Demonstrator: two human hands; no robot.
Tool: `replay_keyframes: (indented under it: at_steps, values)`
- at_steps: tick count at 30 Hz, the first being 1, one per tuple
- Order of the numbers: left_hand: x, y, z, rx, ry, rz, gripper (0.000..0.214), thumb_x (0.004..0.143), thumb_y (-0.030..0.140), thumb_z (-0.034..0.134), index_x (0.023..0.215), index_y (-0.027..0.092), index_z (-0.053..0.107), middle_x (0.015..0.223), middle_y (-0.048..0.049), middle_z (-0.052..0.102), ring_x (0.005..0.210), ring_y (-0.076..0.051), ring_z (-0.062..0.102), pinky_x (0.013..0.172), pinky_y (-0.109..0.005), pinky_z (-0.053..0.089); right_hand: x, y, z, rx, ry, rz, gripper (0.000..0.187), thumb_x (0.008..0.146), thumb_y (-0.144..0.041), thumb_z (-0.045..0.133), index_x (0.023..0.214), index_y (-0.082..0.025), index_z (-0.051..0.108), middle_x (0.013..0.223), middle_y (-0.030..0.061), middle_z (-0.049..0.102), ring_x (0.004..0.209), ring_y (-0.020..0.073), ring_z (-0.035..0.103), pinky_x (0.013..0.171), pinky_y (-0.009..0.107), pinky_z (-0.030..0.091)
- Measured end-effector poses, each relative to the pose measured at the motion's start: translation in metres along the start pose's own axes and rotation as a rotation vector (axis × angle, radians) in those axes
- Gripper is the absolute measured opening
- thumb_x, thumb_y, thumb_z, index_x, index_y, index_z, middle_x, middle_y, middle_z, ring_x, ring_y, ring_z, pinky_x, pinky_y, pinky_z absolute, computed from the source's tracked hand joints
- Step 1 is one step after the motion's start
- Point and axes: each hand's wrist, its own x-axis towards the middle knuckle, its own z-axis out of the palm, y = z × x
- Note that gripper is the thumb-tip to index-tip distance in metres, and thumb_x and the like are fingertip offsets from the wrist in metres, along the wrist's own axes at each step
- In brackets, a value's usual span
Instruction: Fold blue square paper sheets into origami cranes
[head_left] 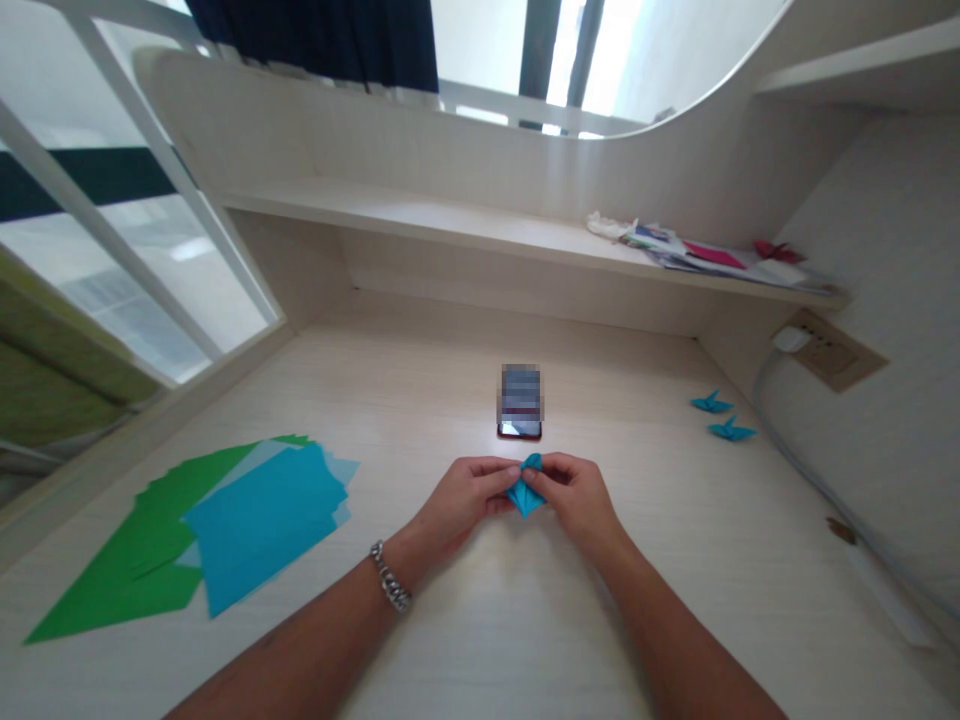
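A small piece of folded blue origami paper (pixel 526 497) is held over the desk between both hands, its creased, pointed lower end facing me. My left hand (pixel 474 492), with a chain bracelet on the wrist, pinches its left side. On the opposite side my right hand (pixel 581 492) grips it with thumb and fingers near the top. Just beyond the hands lies a phone (pixel 520 402), its screen blurred out. Two finished blue paper cranes (pixel 711 403) sit at the right of the desk.
Fanned blue sheets (pixel 266 520) and green sheets (pixel 112 575) of paper lie at the left. A shelf (pixel 450 225) spans the back, with papers (pixel 705 256) on its right end. A cable (pixel 787 448) runs down from the wall socket (pixel 836 352) at the right.
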Motion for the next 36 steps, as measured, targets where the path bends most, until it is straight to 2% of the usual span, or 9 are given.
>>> replay_keyframes:
  at_steps: [4, 8, 11, 17, 22, 30, 36]
  values:
    - [0.001, -0.003, -0.002, 0.054, -0.001, -0.008, 0.031, 0.075, 0.036, 0.069, 0.097, 0.015, 0.072, 0.088, -0.0101, 0.071, 0.077, -0.018, 0.063, 0.074, -0.033, 0.05, 0.0, -0.001, -0.001, -0.016, -0.003, -0.008, 0.019, 0.068, -0.03, 0.071, 0.081, -0.016, 0.074, 0.076, 0.005, 0.072, 0.07, 0.0196, 0.064, 0.065, 0.03, 0.05]
    - [0.003, -0.006, -0.005, 0.101, -0.014, 0.028, 0.033, 0.076, 0.035, 0.068, 0.102, 0.014, 0.071, 0.089, -0.0091, 0.071, 0.076, -0.018, 0.061, 0.073, -0.031, 0.048, 0.0, -0.001, -0.003, -0.037, -0.045, -0.04, 0.022, 0.073, -0.031, 0.067, 0.087, -0.016, 0.074, 0.083, 0.0055, 0.073, 0.074, 0.0206, 0.064, 0.069, 0.031, 0.05]
    - [0.004, -0.007, -0.006, 0.14, -0.022, 0.056, 0.034, 0.076, 0.034, 0.067, 0.103, 0.014, 0.07, 0.087, -0.0085, 0.071, 0.077, -0.018, 0.061, 0.072, -0.03, 0.047, 0.002, 0.003, -0.003, -0.057, -0.028, -0.051, 0.022, 0.075, -0.032, 0.065, 0.088, -0.017, 0.074, 0.083, 0.0052, 0.073, 0.074, 0.0203, 0.064, 0.068, 0.031, 0.05]
    - [0.004, -0.007, -0.007, 0.253, 0.002, 0.081, 0.03, 0.076, 0.032, 0.067, 0.099, 0.013, 0.072, 0.084, -0.0078, 0.071, 0.073, -0.018, 0.06, 0.067, -0.028, 0.045, 0.001, 0.004, -0.003, -0.054, 0.032, -0.042, 0.02, 0.072, -0.029, 0.068, 0.087, -0.018, 0.073, 0.084, 0.0055, 0.073, 0.076, 0.0205, 0.065, 0.07, 0.031, 0.05]
    - [0.004, -0.006, -0.008, 0.382, -0.005, 0.121, 0.028, 0.076, 0.033, 0.067, 0.094, 0.012, 0.073, 0.084, -0.0091, 0.071, 0.072, -0.018, 0.06, 0.066, -0.028, 0.045, -0.001, -0.003, -0.002, -0.076, -0.043, -0.03, 0.019, 0.072, -0.028, 0.069, 0.087, -0.017, 0.073, 0.083, 0.0054, 0.072, 0.073, 0.0194, 0.064, 0.067, 0.03, 0.05]
    - [0.004, -0.01, -0.001, 0.202, 0.041, 0.049, 0.025, 0.073, 0.031, 0.07, 0.089, 0.012, 0.071, 0.082, -0.0079, 0.07, 0.07, -0.016, 0.06, 0.065, -0.027, 0.045, -0.001, -0.001, -0.001, -0.085, -0.003, 0.015, 0.019, 0.072, -0.031, 0.068, 0.082, -0.016, 0.074, 0.076, 0.0056, 0.072, 0.067, 0.0186, 0.062, 0.061, 0.028, 0.048]
    - [0.002, -0.008, 0.001, 0.308, 0.014, 0.069, 0.02, 0.072, 0.03, 0.07, 0.078, 0.012, 0.071, 0.073, -0.0056, 0.068, 0.065, -0.014, 0.057, 0.062, -0.025, 0.043, -0.002, -0.003, 0.0, -0.087, 0.061, 0.003, 0.022, 0.068, -0.032, 0.071, 0.083, -0.015, 0.074, 0.077, 0.007, 0.072, 0.069, 0.0196, 0.062, 0.062, 0.029, 0.048]
